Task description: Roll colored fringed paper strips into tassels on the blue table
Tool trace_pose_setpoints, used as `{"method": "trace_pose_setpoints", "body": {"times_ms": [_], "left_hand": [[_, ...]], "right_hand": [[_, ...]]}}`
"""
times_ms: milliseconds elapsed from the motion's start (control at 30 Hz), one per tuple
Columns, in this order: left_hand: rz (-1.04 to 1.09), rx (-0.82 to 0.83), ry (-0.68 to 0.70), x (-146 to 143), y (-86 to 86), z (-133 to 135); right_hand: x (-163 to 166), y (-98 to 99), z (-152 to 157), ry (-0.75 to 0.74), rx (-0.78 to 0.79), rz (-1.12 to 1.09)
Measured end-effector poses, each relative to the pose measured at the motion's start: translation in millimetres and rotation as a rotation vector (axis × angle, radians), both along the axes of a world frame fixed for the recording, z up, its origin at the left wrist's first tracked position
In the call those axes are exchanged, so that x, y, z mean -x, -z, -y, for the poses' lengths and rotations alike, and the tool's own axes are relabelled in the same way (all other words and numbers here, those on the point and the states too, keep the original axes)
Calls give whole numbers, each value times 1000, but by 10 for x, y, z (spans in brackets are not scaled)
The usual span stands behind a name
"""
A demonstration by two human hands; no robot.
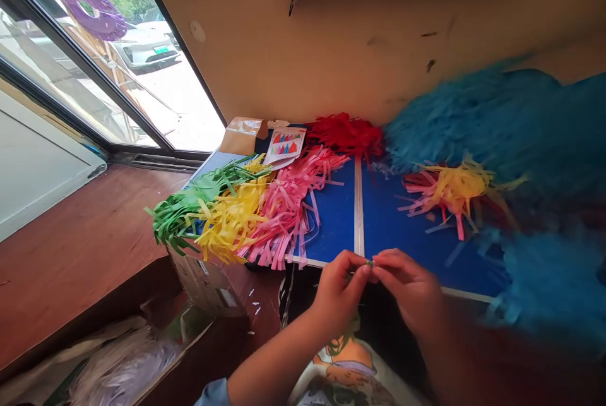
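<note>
My left hand (341, 283) and my right hand (407, 286) meet at the table's front edge, fingertips pinched together. Between them shows a bit of green paper tassel (369, 262); most of it is hidden by the fingers. Thin green strips hang lower down, in front of my lap. Left of my hands lie fringed paper tassels in bunches: green (203, 194), yellow (237, 210) and pink (293, 197). Red tassels (348, 133) lie farther back. To the right, a mixed bunch with yellow (461, 184) on top rests on the blue tabletop (326, 223).
Large blue fringe heaps (483, 122) fill the back right, another (553, 280) the near right. A printed packet (285, 146) and a brown paper bag (243, 136) lie at the back left. An open cardboard box (208, 283) stands on the floor beside a window.
</note>
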State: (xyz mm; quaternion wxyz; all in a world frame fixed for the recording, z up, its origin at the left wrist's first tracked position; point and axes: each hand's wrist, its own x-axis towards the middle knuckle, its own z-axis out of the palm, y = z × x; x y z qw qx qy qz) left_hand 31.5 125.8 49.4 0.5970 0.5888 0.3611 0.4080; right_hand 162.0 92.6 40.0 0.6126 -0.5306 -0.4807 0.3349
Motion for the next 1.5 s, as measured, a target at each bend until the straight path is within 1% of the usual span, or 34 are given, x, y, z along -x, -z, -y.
{"method": "trace_pose_setpoints", "body": {"times_ms": [100,200,267,367,433,533,600,633,700,767,833,933,1000,1133,1200,1367,1433,1500], "left_hand": [[-124,-122,-10,37,-26,17],[-159,-161,9,64,-59,37],[-181,-185,15,80,-70,53],[-265,-264,12,119,-69,63],[-347,-347,28,153,-64,50],[-457,-489,129,192,-57,9],[-492,-521,193,196,-50,-19],[-494,-504,208,190,-46,-29],[-473,-417,202,171,-35,-42],[-441,-315,201,156,-25,-53],[-434,-257,243,159,-19,-71],[-493,-269,325,188,-24,-114],[-509,-268,352,203,-29,-139],[-370,-100,327,180,6,-138],[-327,-44,298,159,44,-114],[-318,-7,295,153,88,-72],[-301,11,303,160,75,-75],[-280,40,303,160,66,-78]], "right_hand": [[6,27,19,-15,-10,-92],[25,37,38,-16,-36,-156],[51,23,49,-3,-57,-134],[65,-24,62,22,-67,-9],[29,-70,67,9,-54,99],[-85,-168,60,-108,-14,275],[-165,-239,49,-198,18,380],[-195,-265,43,-231,35,418],[-228,-275,36,-261,65,446],[-231,-217,39,-258,88,396],[-226,-113,50,-219,99,304],[-236,17,74,-160,116,237],[-254,35,85,-149,143,249],[-245,7,92,-158,211,231],[-202,46,95,-177,233,174],[-131,271,128,-193,273,-14],[-161,304,140,-216,272,-46],[-211,283,146,-251,259,-33]]}}
